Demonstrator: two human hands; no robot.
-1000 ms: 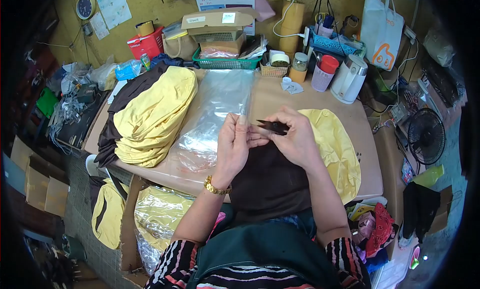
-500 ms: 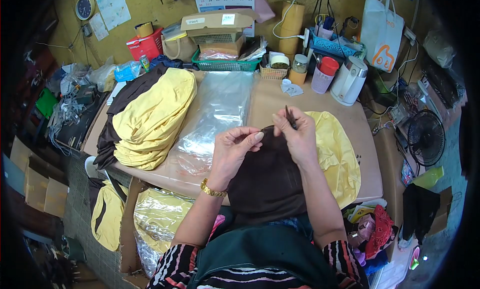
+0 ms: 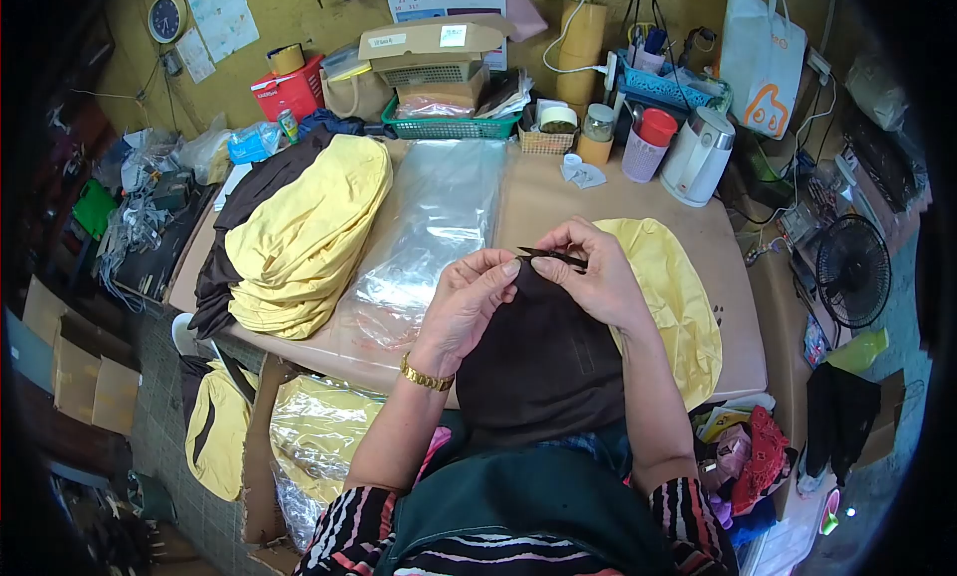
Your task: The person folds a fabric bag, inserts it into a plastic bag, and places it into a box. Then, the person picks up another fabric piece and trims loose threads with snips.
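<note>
My left hand (image 3: 467, 302) pinches the top edge of a dark brown cloth piece (image 3: 533, 362) that hangs down toward my lap. In my right hand (image 3: 596, 277) is a pair of dark thread snips (image 3: 550, 256), fingers closed round it, its points aimed left at the pinched edge. Whether the blades touch the cloth or a thread is too small to tell. The brown cloth joins or overlaps a yellow cloth (image 3: 673, 317) spread on the table to the right; the boundary is partly behind my right hand and forearm.
A heap of yellow and brown cloth (image 3: 304, 237) lies on the left of the table (image 3: 558, 197), beside clear plastic bags (image 3: 439, 217). At the back stand a green basket (image 3: 454, 128), jars, a cup and a white kettle (image 3: 700, 157). A carton (image 3: 261, 456) of wrapped yellow cloth is below left.
My right hand has turned and lowered the snips from pointing upward to pointing left, close to my left fingertips. My left hand keeps its pinch on the brown cloth.
</note>
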